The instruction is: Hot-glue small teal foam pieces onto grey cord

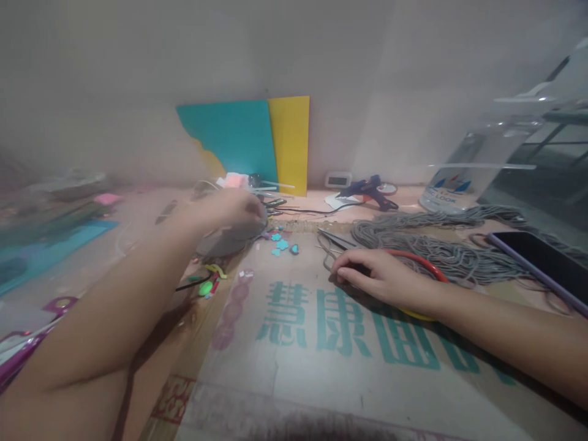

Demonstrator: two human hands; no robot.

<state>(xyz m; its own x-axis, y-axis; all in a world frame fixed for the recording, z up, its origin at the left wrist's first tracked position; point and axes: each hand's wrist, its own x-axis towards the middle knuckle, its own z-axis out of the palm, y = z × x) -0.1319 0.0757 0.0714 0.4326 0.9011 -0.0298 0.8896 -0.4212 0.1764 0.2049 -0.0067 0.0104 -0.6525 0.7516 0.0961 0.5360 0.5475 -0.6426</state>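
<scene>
My left hand [236, 211] is blurred, reaching over a round grey piece [220, 242] at the back; its fingers are bent and what they touch is hidden. My right hand [372, 272] rests on the sheet, thumb and fingers curled together, with a thin loop of grey cord [327, 260] at the fingertips. Beneath that hand lies a pair of scissors [339, 239], blades toward the back left and a red and yellow handle partly covered. Between the hands are several small turquoise flowers [282, 244] and a small blue-and-dark piece [294, 249].
A heap of grey cord [459, 242] and a phone [546, 263] lie at right, before a clear plastic jug [478, 162]. A glue gun [371, 191] and small display [337, 179] stand by the wall. Turquoise [234, 135] and yellow sheets [291, 144] lean there. Bright bits [206, 288] lie left.
</scene>
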